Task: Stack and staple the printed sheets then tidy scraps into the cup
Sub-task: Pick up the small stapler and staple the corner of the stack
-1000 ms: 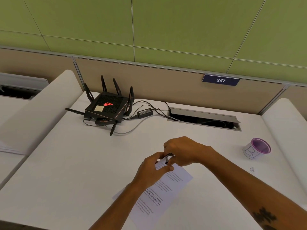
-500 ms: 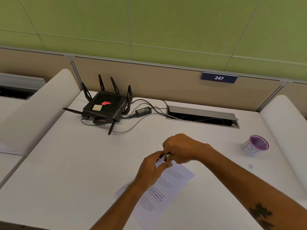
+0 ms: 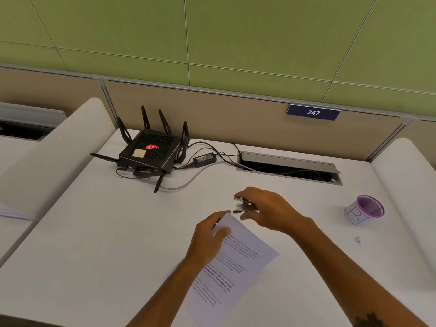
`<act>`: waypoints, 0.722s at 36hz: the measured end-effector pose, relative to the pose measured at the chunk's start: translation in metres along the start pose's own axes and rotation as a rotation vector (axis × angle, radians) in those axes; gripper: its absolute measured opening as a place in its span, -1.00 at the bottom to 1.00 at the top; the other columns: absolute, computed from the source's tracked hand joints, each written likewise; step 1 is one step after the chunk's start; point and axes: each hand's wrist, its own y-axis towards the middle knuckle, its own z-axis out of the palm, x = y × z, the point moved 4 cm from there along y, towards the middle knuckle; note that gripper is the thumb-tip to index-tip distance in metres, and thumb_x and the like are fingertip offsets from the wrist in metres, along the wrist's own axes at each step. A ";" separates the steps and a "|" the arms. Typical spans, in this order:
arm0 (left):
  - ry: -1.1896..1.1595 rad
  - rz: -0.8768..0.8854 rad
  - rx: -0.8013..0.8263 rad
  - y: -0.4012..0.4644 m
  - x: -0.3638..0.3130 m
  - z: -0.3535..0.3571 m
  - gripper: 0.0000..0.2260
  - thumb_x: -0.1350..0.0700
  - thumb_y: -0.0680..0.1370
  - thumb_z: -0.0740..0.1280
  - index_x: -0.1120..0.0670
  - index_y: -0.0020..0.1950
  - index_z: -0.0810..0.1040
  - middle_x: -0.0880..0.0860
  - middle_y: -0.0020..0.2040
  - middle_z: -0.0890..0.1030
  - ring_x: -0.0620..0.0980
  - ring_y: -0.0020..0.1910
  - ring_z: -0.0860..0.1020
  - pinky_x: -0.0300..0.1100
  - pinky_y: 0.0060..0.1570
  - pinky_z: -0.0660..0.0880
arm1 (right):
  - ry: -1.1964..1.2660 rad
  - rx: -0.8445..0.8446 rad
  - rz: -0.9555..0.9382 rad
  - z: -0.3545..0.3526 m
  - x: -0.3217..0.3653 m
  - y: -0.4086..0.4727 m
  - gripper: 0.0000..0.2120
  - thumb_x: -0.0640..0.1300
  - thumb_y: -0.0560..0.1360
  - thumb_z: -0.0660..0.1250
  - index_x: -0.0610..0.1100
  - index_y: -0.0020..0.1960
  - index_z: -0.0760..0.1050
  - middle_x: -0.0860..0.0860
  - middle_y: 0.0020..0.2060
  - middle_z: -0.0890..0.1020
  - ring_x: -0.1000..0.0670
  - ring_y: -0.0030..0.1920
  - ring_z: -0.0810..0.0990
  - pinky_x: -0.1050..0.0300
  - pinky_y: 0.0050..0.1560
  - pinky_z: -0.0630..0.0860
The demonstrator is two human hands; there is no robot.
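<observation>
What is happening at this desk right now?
A person is working on printed sheets lying on the white desk. The left hand pinches their top corner, while the right hand holds a small dark stapler just above that corner, apart from the paper. A purple-rimmed cup waits at the right, with a small paper scrap near it.

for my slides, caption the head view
Left hand pins printed sheets; right hand lifts small stapler.
</observation>
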 end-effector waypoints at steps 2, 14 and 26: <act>-0.024 -0.021 -0.021 0.000 -0.002 -0.003 -0.73 -0.02 0.67 0.39 -0.17 0.37 0.52 -0.12 0.23 0.65 -0.02 0.14 0.68 -0.36 -0.08 0.62 | 0.179 -0.133 0.060 -0.001 -0.003 -0.007 -0.51 -0.09 0.55 0.51 0.00 0.43 0.47 0.11 0.24 0.61 0.11 0.17 0.64 0.10 0.23 0.63; -0.300 -0.104 -0.186 -0.001 -0.020 -0.007 -0.90 0.01 0.70 0.35 -0.08 0.16 0.65 -0.02 0.03 0.74 0.00 -0.05 0.73 -0.28 -0.20 0.65 | 0.720 -0.581 0.342 0.044 0.036 -0.057 -0.62 -0.18 0.55 0.49 -0.01 0.32 0.49 0.13 0.07 0.67 0.15 0.09 0.67 0.29 0.08 0.62; -0.522 -0.096 -0.299 -0.012 -0.044 0.000 -0.80 0.07 0.67 0.39 -0.11 0.27 0.70 -0.12 0.12 0.78 -0.05 0.13 0.74 -0.05 0.16 0.71 | 0.844 -0.647 0.473 0.065 0.067 -0.061 -0.73 -0.07 0.59 0.45 0.10 0.25 0.53 0.19 0.04 0.70 0.25 -0.01 0.65 0.43 -0.01 0.57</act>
